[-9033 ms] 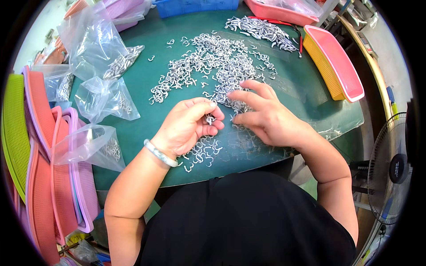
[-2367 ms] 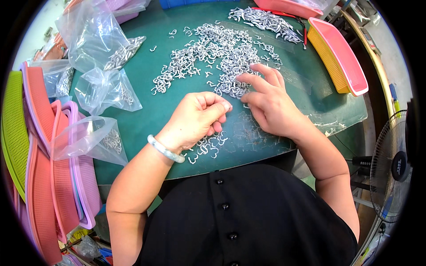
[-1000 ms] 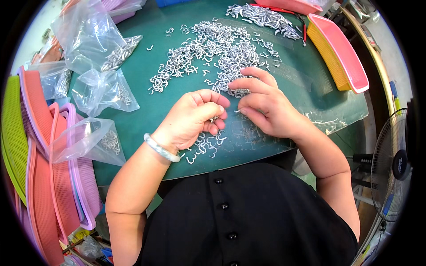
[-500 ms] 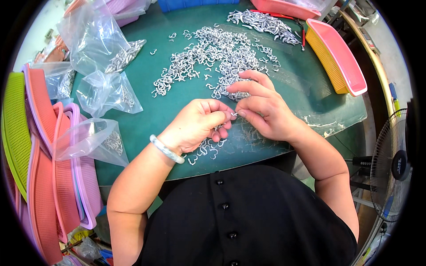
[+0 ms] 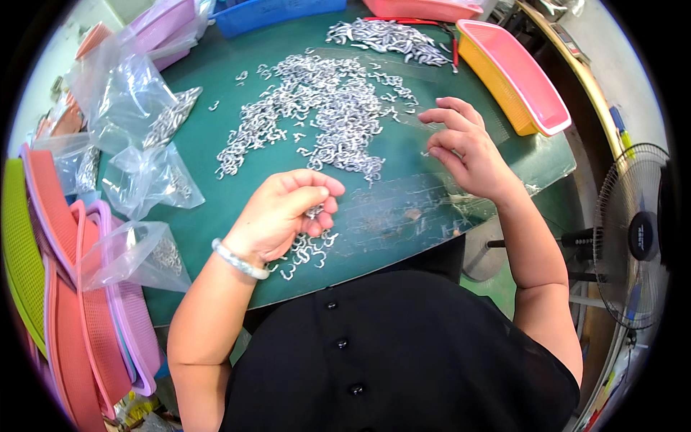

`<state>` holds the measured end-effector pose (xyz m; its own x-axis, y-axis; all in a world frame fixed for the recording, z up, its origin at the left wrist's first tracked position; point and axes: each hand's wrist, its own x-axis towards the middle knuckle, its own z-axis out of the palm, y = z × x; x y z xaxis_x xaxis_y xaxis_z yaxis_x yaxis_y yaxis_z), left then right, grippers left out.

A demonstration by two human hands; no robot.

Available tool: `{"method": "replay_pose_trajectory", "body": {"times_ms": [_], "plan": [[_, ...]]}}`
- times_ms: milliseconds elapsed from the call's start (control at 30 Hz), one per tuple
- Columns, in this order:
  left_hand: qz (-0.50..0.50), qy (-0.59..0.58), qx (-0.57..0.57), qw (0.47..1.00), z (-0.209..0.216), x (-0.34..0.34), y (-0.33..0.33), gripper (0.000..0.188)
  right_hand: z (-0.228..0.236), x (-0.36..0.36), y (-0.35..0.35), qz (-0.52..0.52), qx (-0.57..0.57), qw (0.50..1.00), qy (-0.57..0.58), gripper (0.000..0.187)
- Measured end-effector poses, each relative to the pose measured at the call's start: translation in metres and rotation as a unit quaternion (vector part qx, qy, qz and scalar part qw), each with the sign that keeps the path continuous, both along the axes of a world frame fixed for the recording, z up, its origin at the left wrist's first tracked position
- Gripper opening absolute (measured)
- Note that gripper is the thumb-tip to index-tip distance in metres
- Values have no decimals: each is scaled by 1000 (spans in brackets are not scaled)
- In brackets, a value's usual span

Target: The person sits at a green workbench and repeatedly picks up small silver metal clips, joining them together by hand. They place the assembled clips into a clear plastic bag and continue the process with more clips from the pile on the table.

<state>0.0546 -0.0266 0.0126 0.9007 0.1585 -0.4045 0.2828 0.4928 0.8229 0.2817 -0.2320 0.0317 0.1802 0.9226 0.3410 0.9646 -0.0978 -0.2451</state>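
My left hand is curled closed above the near part of the table, with small silver metal hooks showing in its palm. Beneath and beside it lies a loose cluster of the same curved hooks. My right hand is raised over the right side of the table. Its thumb and index finger pinch what looks like one small silver hook, while the other fingers are spread. A large heap of S-shaped hooks spreads across the table between and beyond my hands.
The green table also bears a pile of longer silver pieces and red-handled pliers. A pink-and-yellow basket stands at right. Clear plastic bags and stacked baskets crowd the left. A fan stands right.
My hands have come apart: the right has moved away to the right, the left slightly left and down. The whole view has shifted, so the table things appear further left.
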Motion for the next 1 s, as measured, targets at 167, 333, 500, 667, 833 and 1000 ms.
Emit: {"method": "replay_pose_trajectory", "body": {"times_ms": [167,333,500,667,833,1000], "plan": [[0,-3,-9,1000,2,0,3,17,-4,22,-28,-75,-61,994,-45,7],[20,-1,-16,1000,2,-1,7,17,9,34,-37,-103,6,992,-74,10],[38,-1,-7,999,3,-2,7,18,10,19,-33,-35,-18,998,-46,19],[63,-9,-41,997,5,0,10,24,7,6,-24,-34,-61,994,-86,24],[50,-25,-50,997,4,-1,10,21,-1,-29,13,98,-49,994,-5,31],[38,-15,-14,999,4,-2,12,22,-5,-33,40,113,-34,993,-31,32]]}}
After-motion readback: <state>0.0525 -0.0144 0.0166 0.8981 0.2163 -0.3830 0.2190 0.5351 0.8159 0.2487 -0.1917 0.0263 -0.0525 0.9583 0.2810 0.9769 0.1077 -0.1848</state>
